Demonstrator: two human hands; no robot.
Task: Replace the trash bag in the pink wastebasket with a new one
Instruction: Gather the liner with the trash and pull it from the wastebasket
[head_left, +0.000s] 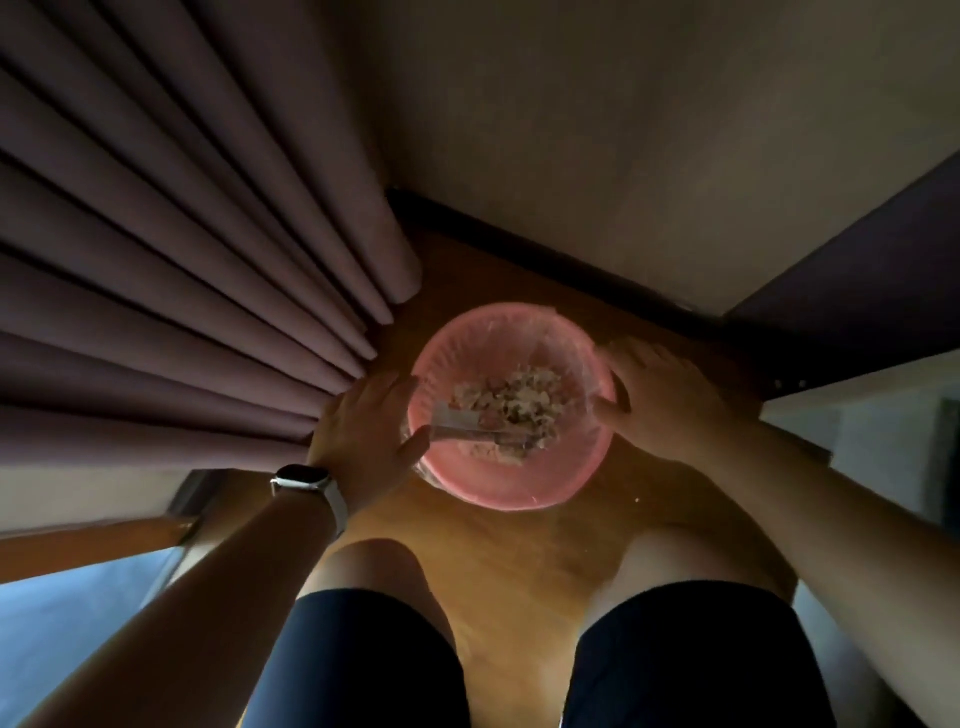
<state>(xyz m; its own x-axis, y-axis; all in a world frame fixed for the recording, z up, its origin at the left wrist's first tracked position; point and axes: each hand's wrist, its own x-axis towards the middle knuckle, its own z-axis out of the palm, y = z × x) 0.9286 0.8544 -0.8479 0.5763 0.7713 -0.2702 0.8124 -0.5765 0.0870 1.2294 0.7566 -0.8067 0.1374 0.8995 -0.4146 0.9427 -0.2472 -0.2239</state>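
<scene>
The pink wastebasket (511, 480) stands on the wooden floor straight below me, lined with a clear trash bag (470, 364) folded over its rim. Crumpled paper scraps and a silvery wrapper (511, 408) lie inside. My left hand (363, 431), a watch on its wrist, grips the left rim, thumb curled over the bag's edge into the basket. My right hand (660, 397) grips the right rim the same way, thumb inside and fingers down the outer wall.
A heavy purple curtain (171, 249) hangs close on the left, almost touching the basket. A wall with a dark baseboard (545, 244) runs behind. Dark furniture (857, 291) stands at the right. My bare knees (374, 577) are just in front of the basket.
</scene>
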